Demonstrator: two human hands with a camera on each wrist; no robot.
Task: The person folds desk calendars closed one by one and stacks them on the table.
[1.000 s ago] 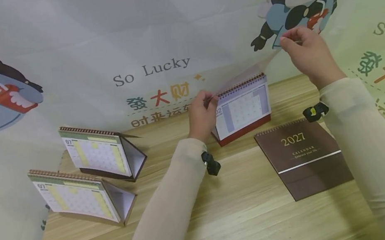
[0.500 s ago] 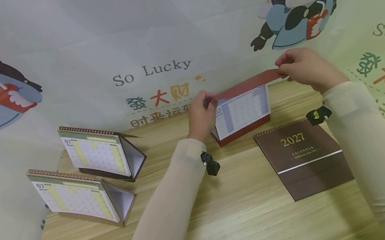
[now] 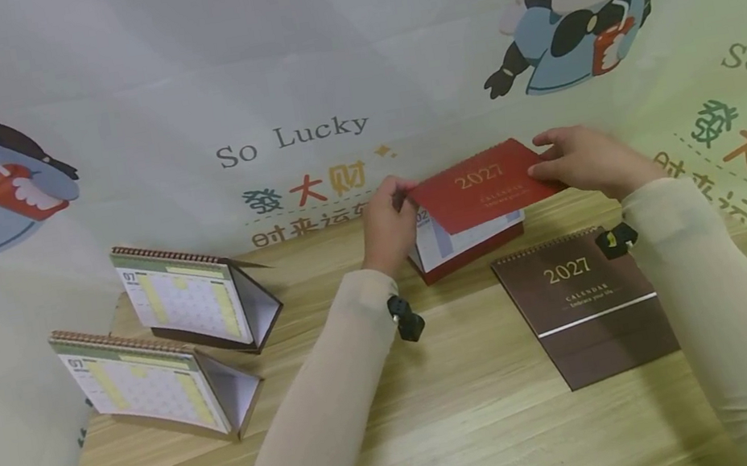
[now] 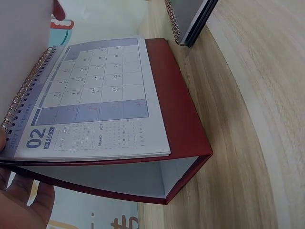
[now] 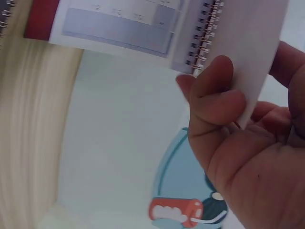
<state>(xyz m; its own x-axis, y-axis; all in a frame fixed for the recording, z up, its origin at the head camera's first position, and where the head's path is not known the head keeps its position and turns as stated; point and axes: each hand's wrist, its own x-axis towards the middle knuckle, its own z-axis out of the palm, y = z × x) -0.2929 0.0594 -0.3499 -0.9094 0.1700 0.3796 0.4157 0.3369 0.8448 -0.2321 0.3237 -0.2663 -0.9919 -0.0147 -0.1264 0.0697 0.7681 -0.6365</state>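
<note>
Red cover (image 3: 484,187) held tilted over February page (image 4: 90,90)

Your left hand (image 3: 389,224) pinches the top left corner of the red calendar (image 3: 474,254), standing at the back of the tabletop (image 3: 449,433). Your right hand (image 3: 592,159) has a narrow grip on the cover's right edge. Brown calendar (image 3: 584,289) sits just in front, right side. Green-topped calendar (image 3: 185,295) stands left, second calendar (image 3: 141,384) nearer you.

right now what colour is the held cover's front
Red cover, gold lettering; best in the head view.
</note>
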